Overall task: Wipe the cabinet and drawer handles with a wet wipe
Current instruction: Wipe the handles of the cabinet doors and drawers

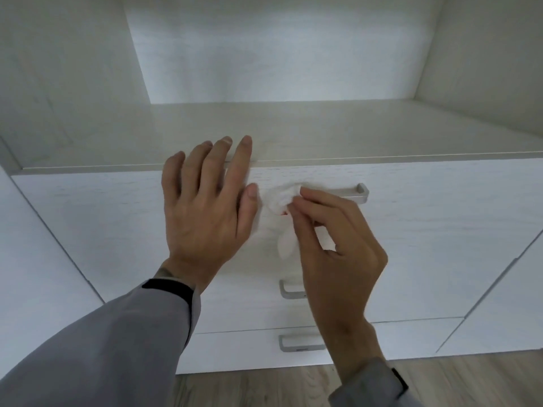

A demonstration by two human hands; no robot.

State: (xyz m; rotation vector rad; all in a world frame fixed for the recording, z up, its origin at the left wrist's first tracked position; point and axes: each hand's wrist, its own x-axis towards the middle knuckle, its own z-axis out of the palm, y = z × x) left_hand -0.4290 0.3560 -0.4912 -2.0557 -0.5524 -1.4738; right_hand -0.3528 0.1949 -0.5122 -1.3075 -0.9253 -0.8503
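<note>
Right now I am pinching the wet wipe (pixel 280 199) in my right hand (pixel 332 245) on the top drawer handle (pixel 338 193), my left hand (pixel 205 207) bracing with spread fingers, while two nearer handles (pixel 293 292) are probably awaiting wiping.

Head view, downward, close to drawers (pixel 411 230)

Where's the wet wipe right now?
In the head view, near centre: the wet wipe is bunched in the right hand against the top drawer handle, beside the left hand thumb.
</note>
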